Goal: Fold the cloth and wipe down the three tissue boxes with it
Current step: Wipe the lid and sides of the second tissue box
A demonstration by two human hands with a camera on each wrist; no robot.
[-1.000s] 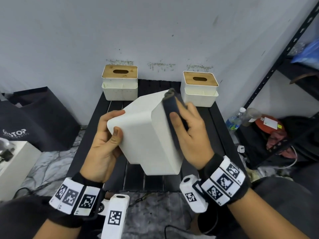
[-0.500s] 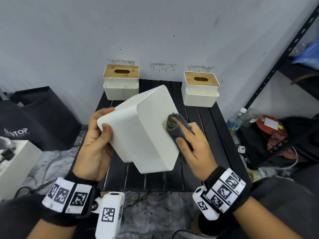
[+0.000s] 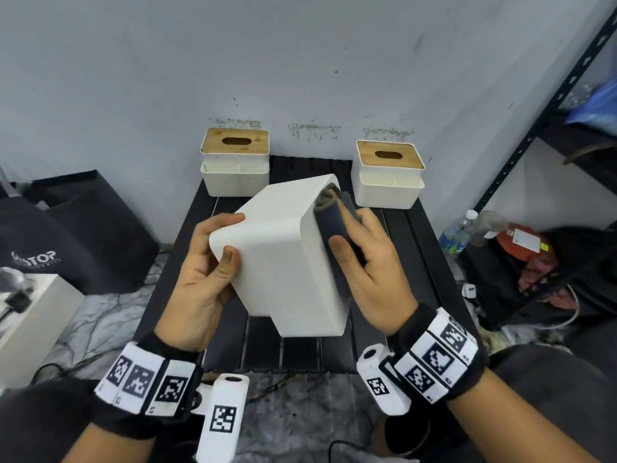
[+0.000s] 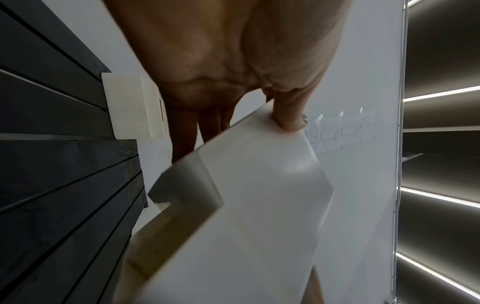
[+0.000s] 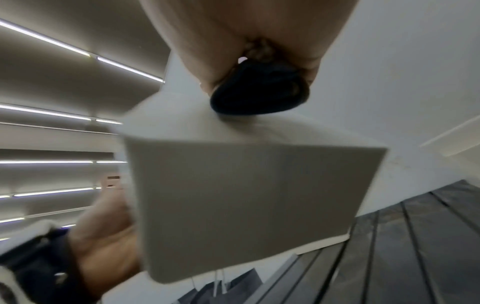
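My left hand (image 3: 213, 259) grips a white tissue box (image 3: 283, 252) tilted in the air above the black slatted table (image 3: 300, 349), thumb on its near face and fingers over its left edge. My right hand (image 3: 360, 255) pinches a folded dark grey cloth (image 3: 334, 218) and presses it flat against the box's right side near the top. Two more white tissue boxes with wooden lids stand at the back of the table, one at the left (image 3: 235, 167) and one at the right (image 3: 387, 173). The left wrist view shows my thumb (image 4: 288, 115) on the box (image 4: 259, 205). The cloth (image 5: 257, 92) sits bunched above the box (image 5: 246, 195) in the right wrist view.
A grey wall rises right behind the table. A black bag (image 3: 76, 235) and a white block (image 3: 30, 322) lie on the floor at the left. A black metal shelf (image 3: 547, 115) stands at the right, with bottles (image 3: 457, 232) and clutter at its foot.
The cloth slid down the box's right side half a second ago and is now back up near the top edge. The box has tipped slightly in my left hand.
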